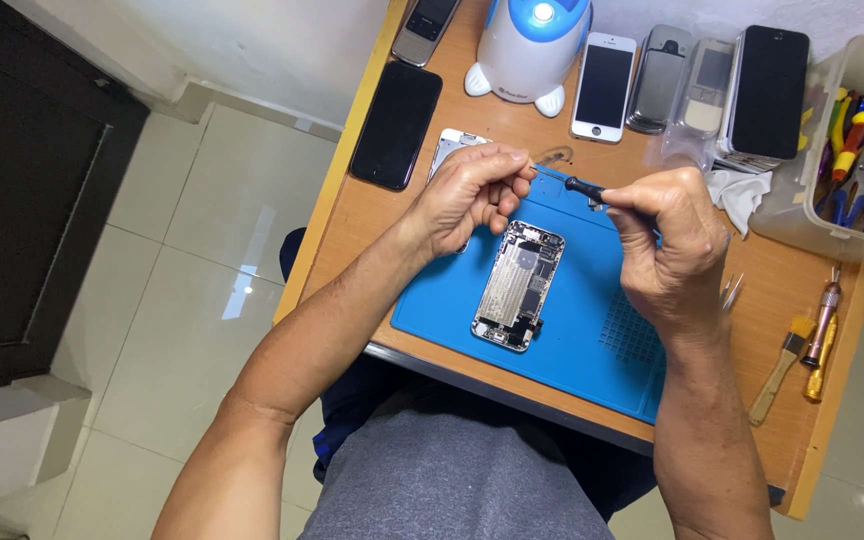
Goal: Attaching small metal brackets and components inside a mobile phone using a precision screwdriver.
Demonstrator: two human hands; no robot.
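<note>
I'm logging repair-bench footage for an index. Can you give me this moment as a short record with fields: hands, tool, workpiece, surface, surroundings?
hands: left hand and right hand raised together above the mat
tool: thin black screwdriver, right hand gripping the handle, left fingertips at the tip end
workpiece: opened phone, insides showing, lying flat below the hands
surface: blue work mat on a wooden table
surroundings: row of phones at the far edge, clear tool box, brush

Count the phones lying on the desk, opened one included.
7, perhaps more hidden: opened phone on blue mat; black at left; grey top edge; white, two grey, black along the back.
</note>
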